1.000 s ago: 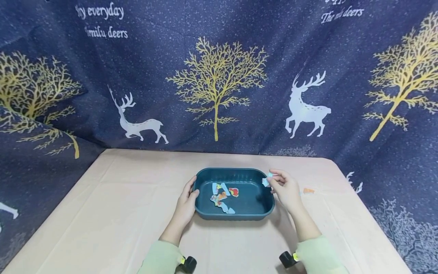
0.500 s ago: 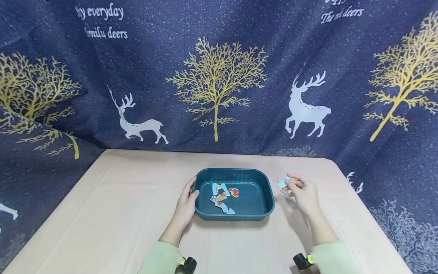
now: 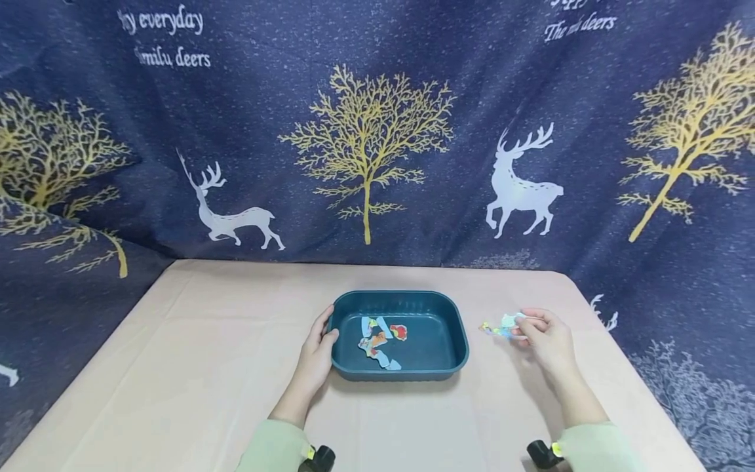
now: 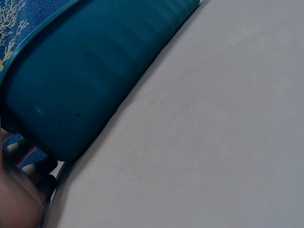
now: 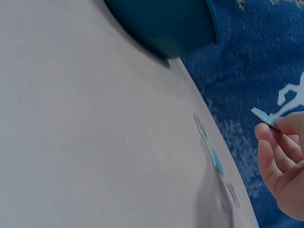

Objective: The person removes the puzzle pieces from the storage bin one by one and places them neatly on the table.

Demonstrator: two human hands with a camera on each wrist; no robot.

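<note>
My right hand (image 3: 545, 337) pinches a light-blue puzzle piece (image 3: 512, 320) between thumb and fingertips, right of the dark teal tub (image 3: 401, 376). In the right wrist view the piece's thin edge shows, held above the table. Below it lie a long yellow-and-blue puzzle piece (image 5: 209, 147) and a small flat piece (image 5: 232, 194). My left hand (image 3: 315, 354) grips the tub's left end, its thumb near the rim and its fingers along the outer wall. Inside the tub, toward the left, lie several puzzle pieces (image 3: 377, 341), light blue, orange and red.
A pale cloth covers the table (image 3: 206, 367). Behind it hangs a dark blue curtain (image 3: 248, 131) printed with deer and trees. A black wrist device (image 3: 542, 453) sits at each sleeve.
My right hand has moved right, away from the tub's right end, with the light-blue puzzle piece still pinched. The long piece on the table has come into sight. My left hand keeps its grip.
</note>
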